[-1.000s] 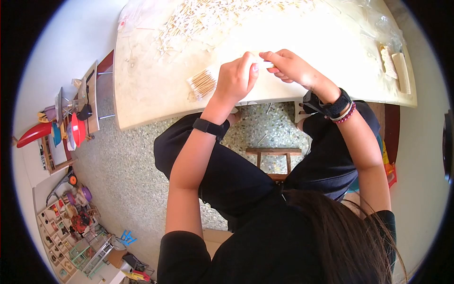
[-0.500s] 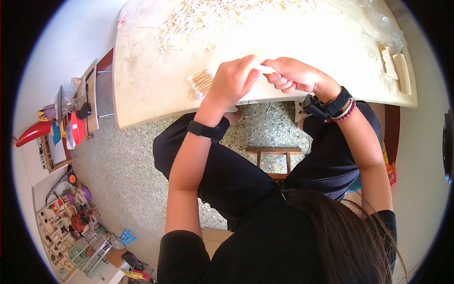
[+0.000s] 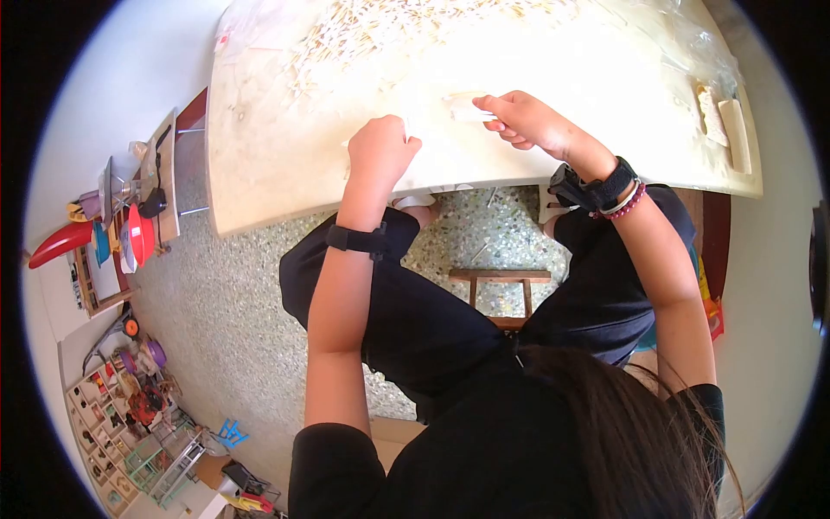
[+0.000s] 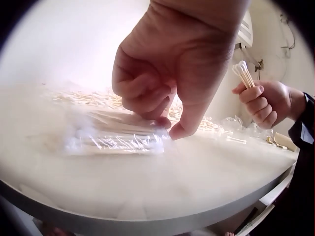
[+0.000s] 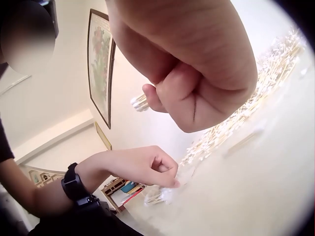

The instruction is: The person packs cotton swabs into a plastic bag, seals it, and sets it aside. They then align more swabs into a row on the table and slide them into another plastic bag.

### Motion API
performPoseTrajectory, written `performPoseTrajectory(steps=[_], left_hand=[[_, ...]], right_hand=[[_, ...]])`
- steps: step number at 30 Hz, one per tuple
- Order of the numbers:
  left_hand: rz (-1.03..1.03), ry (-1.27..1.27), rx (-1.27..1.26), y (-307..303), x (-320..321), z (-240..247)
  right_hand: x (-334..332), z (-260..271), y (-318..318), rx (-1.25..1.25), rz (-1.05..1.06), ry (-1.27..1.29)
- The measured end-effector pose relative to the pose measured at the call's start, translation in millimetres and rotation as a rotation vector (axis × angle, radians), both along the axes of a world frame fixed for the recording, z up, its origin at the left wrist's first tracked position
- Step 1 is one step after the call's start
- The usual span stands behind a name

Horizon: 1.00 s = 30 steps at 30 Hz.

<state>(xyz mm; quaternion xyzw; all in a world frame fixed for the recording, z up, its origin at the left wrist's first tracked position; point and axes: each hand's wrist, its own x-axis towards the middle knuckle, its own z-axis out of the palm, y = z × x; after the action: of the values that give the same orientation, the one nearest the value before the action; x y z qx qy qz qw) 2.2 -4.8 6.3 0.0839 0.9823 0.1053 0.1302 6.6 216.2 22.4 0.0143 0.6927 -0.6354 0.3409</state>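
In the left wrist view, a clear plastic packet of cotton swabs (image 4: 115,137) lies on the table. The left hand (image 4: 172,64) is over its end, fingers curled, with thumb and forefinger pinching the packet's edge; in the head view the left hand (image 3: 376,156) hides most of the packet. The right hand (image 3: 536,125) is raised to the right, gripping a small bundle of cotton swabs (image 4: 243,73) whose white tips stick up out of the fist. From the right wrist view, the left hand (image 5: 140,164) is beside the packet (image 5: 158,195), and the bundle tips (image 5: 140,103) poke out past the right fingers.
A wide heap of loose swabs (image 3: 372,30) spreads over the table's far side. Clear plastic bags (image 3: 692,39) and a pale roll (image 3: 734,134) are at the right. The table's near edge (image 3: 294,221) curves in front of the person's knees.
The left hand has moved away from the right hand, left and nearer, down onto the packet. The right hand has stayed nearly in place, still holding the bundle.
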Motion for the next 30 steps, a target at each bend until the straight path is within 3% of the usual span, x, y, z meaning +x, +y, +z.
performPoseTrajectory(steps=[4, 10, 12, 13, 15, 16, 18, 21, 28, 30], left_hand=[[0.018, 0.131, -0.109, 10, 2, -10], [0.128, 0.040, -0.071, 5, -5, -11], [0.138, -0.043, 0.261, 3, -8, -13], [0.137, -0.043, 0.260, 4, -10, -14], [0.172, -0.349, 0.717, 9, -11, -12], [0.171, -0.350, 0.717, 12, -10, -8], [0.194, -0.600, 0.961, 20, -6, 1], [0.175, -0.648, 1.150, 26, -4, 3], [0.174, -0.736, 1.199, 30, -5, 2], [0.059, -0.497, 0.966, 20, -10, -7]], right_hand=[[-1, -6, -1, 0.063, 0.012, 0.025], [-2, -26, -2, 0.321, 0.038, 0.370], [-2, -29, -1, 0.352, 0.009, 0.417], [-3, -28, -1, 0.351, 0.008, 0.416], [-6, -24, 1, 0.463, 0.072, 0.439], [-5, -22, 1, 0.464, 0.071, 0.437], [-5, -18, 2, 0.550, 0.072, 0.528], [-6, -26, 1, 0.639, 0.092, 0.591], [-4, -30, 1, 0.730, 0.157, 0.641], [-4, -29, 2, 0.723, 0.156, 0.630]])
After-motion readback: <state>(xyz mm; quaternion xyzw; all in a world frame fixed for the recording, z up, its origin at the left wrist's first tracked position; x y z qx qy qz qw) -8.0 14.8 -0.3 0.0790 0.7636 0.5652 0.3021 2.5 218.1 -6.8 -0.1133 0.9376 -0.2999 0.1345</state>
